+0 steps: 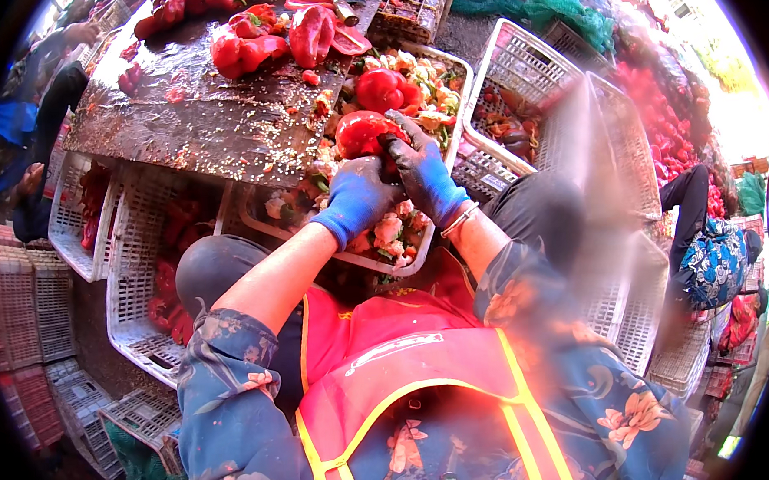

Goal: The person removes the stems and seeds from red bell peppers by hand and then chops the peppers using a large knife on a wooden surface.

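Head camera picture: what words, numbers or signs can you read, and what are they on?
Red apron: white lettering, slanted and blurred; I won't copy it out.
White crate: pale label, its marks too small to read.

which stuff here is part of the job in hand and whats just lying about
Seemingly in the job:
red pepper at the left hand and right hand
pepper scraps below
cut peppers on the table

Seemingly just lying about:
green netting
stacked crates, far left
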`<state>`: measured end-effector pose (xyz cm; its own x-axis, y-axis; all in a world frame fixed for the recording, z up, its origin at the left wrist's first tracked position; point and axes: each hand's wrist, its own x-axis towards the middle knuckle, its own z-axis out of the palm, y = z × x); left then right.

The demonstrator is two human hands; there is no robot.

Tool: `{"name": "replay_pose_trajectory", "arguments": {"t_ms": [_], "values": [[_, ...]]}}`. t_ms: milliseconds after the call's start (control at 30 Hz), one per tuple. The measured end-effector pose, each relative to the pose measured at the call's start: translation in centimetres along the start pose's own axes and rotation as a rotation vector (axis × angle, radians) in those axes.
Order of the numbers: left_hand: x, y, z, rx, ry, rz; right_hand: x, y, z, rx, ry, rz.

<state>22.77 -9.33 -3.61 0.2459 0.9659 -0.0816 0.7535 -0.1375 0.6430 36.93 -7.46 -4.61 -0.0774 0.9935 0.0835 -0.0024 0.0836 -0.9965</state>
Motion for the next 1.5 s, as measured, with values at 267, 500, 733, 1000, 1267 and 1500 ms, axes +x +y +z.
{"name": "replay_pose_trajectory", "arguments": {"t_ms": [267, 500, 733, 1000, 1267, 1500], "values": [[-0.5, 0.3, 0.5, -0.036, 0.058, 0.083, 0.2, -1.7, -0.7, 0.272, -0.157, 0.223], [0.9, -2.3, 0.1, -0.301, -0.048, 0.140, 0.4, -0.1, -0.1, 0.442, -0.101, 0.272], [-0.7, -1.0, -2.2, -0.747, -0.244, -0.198, 0.5, 4.1, 0.0, 0.329, -0.048, 0.097], [-0.8, -0.6, -5.1, -1.144, 0.104, -0.007, 0.7, 3.3, -0.4, 0.342, 0.050, 0.037], [-3.6, -0.8, -2.6, -0.191, -0.157, 0.381, 5.4, -7.7, 1.2, 0.487, 0.064, -0.121], [-3.4, -1.3, -2.7, 0.062, -0.055, 0.389, 10.5, -14.8, 3.3, 0.161, -0.421, -0.099]]}}
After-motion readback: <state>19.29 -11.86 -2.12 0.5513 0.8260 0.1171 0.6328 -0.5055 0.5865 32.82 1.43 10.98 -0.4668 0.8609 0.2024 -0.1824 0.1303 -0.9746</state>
